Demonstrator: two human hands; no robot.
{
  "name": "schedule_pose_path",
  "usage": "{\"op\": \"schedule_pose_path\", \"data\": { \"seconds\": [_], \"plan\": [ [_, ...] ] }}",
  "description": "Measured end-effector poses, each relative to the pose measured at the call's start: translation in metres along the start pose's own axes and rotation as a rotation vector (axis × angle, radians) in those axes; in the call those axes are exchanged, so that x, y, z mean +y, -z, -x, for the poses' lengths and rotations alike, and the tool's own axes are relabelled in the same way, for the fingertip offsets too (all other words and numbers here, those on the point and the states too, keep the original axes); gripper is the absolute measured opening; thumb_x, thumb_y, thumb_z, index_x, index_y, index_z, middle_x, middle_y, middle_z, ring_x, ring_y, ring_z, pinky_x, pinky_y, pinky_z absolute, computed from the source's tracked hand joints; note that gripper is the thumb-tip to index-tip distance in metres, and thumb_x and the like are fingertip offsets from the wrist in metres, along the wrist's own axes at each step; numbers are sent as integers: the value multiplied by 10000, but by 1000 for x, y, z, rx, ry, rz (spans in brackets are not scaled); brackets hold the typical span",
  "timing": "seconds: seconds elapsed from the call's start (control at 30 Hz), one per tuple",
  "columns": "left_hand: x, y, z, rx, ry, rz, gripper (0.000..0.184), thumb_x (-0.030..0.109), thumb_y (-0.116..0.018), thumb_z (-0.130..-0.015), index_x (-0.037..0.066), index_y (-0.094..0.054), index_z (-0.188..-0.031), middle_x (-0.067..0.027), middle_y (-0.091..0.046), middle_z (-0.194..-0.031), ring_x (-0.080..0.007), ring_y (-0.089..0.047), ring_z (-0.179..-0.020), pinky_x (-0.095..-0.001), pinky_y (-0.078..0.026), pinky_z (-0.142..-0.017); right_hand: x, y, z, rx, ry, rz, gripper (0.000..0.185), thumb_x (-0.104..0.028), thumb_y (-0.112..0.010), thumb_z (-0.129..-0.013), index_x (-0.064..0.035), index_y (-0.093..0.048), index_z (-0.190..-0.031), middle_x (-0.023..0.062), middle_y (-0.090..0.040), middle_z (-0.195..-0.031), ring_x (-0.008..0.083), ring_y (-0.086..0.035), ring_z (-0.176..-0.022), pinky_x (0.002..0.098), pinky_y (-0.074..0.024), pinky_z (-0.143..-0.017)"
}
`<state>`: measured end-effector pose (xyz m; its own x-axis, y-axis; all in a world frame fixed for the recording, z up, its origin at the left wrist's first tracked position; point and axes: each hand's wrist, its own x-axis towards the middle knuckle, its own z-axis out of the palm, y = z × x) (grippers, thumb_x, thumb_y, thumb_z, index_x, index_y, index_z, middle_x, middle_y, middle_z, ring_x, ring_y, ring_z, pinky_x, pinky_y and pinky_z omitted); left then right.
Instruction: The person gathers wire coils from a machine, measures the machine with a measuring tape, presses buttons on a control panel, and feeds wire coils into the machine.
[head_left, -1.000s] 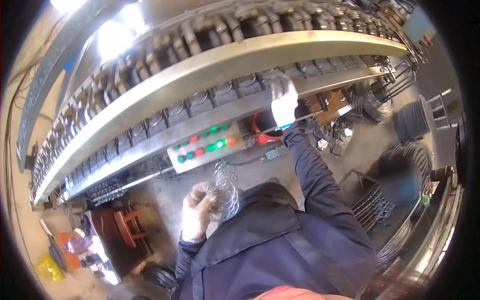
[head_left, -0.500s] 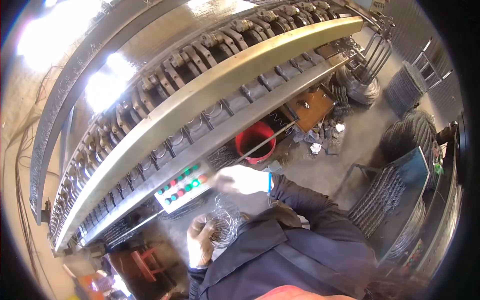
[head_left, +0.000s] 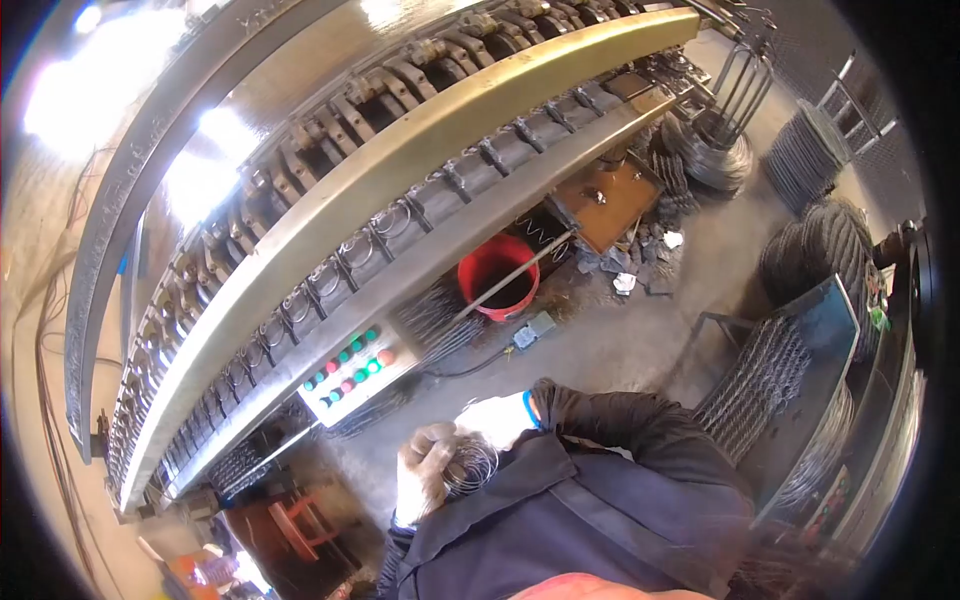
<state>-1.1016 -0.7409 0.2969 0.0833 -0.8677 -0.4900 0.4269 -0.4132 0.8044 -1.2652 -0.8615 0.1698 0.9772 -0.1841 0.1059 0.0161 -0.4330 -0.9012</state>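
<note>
In front of my chest, my left hand (head_left: pixel 425 472), in a pale work glove, is closed on a bundle of thin wire rings (head_left: pixel 471 468). My right hand (head_left: pixel 492 421), also gloved and with a blue band at the wrist, is at the top edge of the bundle, close against my left fingers. Glare washes out its fingers, and their tips are lost at the bundle. Beyond both hands is a control panel (head_left: pixel 343 382) with red and green buttons. Single wire rings (head_left: pixel 358 249) sit along the slotted rail of the long machine (head_left: pixel 400 135).
A red bucket (head_left: pixel 498 278) stands under the machine, crossed by a metal rod. Right of it are a rust-brown tray (head_left: pixel 607 205) and rubble. Wire coils (head_left: pixel 706 160) and a rack of twisted wire (head_left: pixel 755 380) stand at right. A red stool (head_left: pixel 303 525) is at lower left.
My right hand has come down from beside the control panel to the wire rings. My left hand keeps its hold on the bundle. The view has shifted slightly.
</note>
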Motion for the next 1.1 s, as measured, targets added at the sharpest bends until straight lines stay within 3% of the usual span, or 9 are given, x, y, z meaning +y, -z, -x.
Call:
{"op": "schedule_pose_path", "data": {
  "seconds": [0.27, 0.33, 0.4, 0.5, 0.67, 0.77, 0.9, 1.0, 1.1],
  "plan": [
    [18, -13, -19, 21, -388, -363, 201, 136, -604, -1004, -24, -675, -1102, -119, -727, -986, -125, -618, -656, -257, -491, -598, -1, -3, -6, 316, 8, 14, 442, -224, -788, -777, -43, -716, -1174, 204, -754, -1103, 386, -718, -1027, 447, -570, -906],
    [16, -4, -26, 174, -410, -376, 244, 151, -619, -1001, -33, -673, -1152, -129, -720, -1024, -178, -672, -872, -293, -524, -824, 29, -19, -10, 488, 145, 27, 486, -228, -784, -781, -47, -698, -1223, 195, -725, -1208, 374, -684, -1124, 445, -545, -985],
    [13, 4, -31, 317, -404, -459, 361, 293, -586, -1068, -36, -662, -1193, -117, -709, -979, -193, -664, -899, -316, -520, -842, 36, -22, -2, 537, 138, -42, 518, -237, -783, -789, -50, -676, -1260, 182, -697, -1269, 366, -651, -1195, 456, -517, -1042],
    [15, 10, -26, 344, -357, -516, 355, 266, -520, -1103, -41, -655, -1220, -104, -714, -973, -164, -665, -863, -283, -518, -781, 32, -10, 17, 672, 130, -197, 539, -200, -795, -774, -64, -673, -1281, 175, -697, -1268, 366, -648, -1203, 461, -514, -1050],
    [-12, 38, -27, 385, -191, -433, 278, 223, -631, -1035, -11, -685, -1174, -117, -739, -915, -128, -627, -595, -268, -515, -549, 22, 9, 27, 613, -46, -135, 541, -161, -804, -748, -82, -685, -1270, 165, -714, -1232, 369, -663, -1174, 460, -517, -1035],
    [-40, 57, -22, 386, -110, -452, 314, 228, -640, -1032, -23, -684, -1217, -125, -744, -937, -141, -655, -639, -267, -537, -568, 8, 20, 31, 586, -78, -82, 540, -148, -795, -752, -78, -682, -1276, 171, -714, -1231, 378, -663, -1169, 451, -509, -1053],
    [-94, 106, -5, 461, 90, -388, 354, 260, -633, -1034, -10, -692, -1256, -133, -755, -996, -182, -708, -725, -299, -582, -677, 44, -8, 14, 458, -23, -640, 559, -139, -756, -829, -28, -643, -1364, 192, -656, -1348, 308, -624, -1263, 416, -470, -1109],
    [-161, 149, 28, 605, 238, -192, 397, 279, -672, -1014, -19, -680, -1276, -142, -749, -1045, -189, -722, -790, -309, -565, -695, 34, 8, -13, 307, 1, -568, 542, -159, -738, -898, 14, -608, -1395, 171, -654, -1375, 287, -623, -1271, 421, -475, -1111],
    [-235, 192, 84, 822, 466, -247, 338, 254, -684, -1005, -19, -703, -1204, -63, -710, -920, -148, -653, -720, -297, -541, -637, 74, -16, -60, 13, -213, -725, 424, -158, -542, -1063, 15, -555, -1450, 165, -636, -1419, 255, -631, -1269, 392, -498, -1106]
  ]
}}
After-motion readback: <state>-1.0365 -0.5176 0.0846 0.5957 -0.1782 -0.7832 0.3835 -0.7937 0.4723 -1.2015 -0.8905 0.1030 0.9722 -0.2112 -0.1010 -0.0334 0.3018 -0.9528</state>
